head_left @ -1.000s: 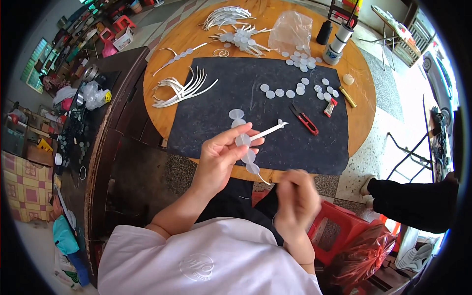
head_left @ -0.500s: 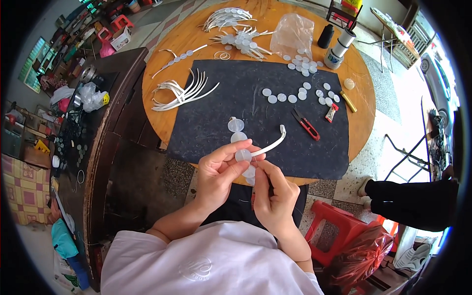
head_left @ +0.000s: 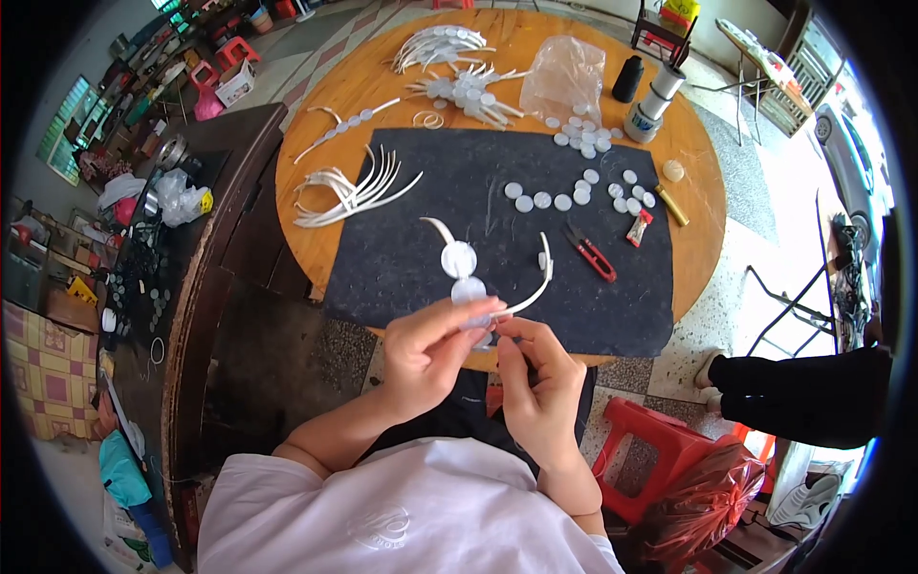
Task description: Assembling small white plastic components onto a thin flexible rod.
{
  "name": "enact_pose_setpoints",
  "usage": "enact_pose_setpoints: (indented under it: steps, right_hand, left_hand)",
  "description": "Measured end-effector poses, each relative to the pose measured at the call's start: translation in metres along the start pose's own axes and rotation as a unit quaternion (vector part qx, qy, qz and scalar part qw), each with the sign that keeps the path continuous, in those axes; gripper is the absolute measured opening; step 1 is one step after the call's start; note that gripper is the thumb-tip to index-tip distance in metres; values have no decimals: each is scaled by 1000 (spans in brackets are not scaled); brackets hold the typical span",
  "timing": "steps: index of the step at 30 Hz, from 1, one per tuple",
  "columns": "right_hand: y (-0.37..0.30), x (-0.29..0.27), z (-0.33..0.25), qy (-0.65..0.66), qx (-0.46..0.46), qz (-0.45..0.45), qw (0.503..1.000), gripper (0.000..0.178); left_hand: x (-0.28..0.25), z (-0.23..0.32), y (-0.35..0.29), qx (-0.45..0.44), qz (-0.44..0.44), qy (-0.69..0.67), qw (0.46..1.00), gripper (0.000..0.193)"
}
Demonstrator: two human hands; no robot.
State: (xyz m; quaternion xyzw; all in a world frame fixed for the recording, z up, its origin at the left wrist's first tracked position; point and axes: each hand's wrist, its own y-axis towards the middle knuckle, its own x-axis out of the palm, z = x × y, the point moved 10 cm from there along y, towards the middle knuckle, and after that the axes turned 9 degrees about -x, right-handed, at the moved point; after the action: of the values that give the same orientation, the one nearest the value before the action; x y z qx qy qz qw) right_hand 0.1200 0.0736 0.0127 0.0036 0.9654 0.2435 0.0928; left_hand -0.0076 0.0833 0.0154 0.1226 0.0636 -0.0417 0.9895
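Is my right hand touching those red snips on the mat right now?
Apart: the head view shows dark mat between the right hand and the red snips.

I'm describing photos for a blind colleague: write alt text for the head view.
Seen from above, a left hand holds a chain of whitish discs, right hand close beside it, at a round wooden table. Red snips and loose discs lie on its black mat.

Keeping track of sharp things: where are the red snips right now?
In the head view, the red snips lie on the right side of the black mat, just below and left of the small red packet, beyond the right hand.
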Motion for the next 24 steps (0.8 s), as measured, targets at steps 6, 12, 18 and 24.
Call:
enact_pose_setpoints:
  steps: [6,12,18,24]
  right_hand:
    - [-1,-1,7,9,79,-59,995,29]
    - [-15,-2,13,11,61,-21,998,27]
    - [-15,-6,9,-33,12,42,998,27]
    - [-13,-8,9,-11,19,67,997,23]
  left_hand:
    - [12,36,-9,232,8,212,949,32]
    - [31,54,-13,280,-49,262,922,33]
    - [29,55,-8,224,19,252,941,34]
    - [32,52,-9,185,56,241,951,33]
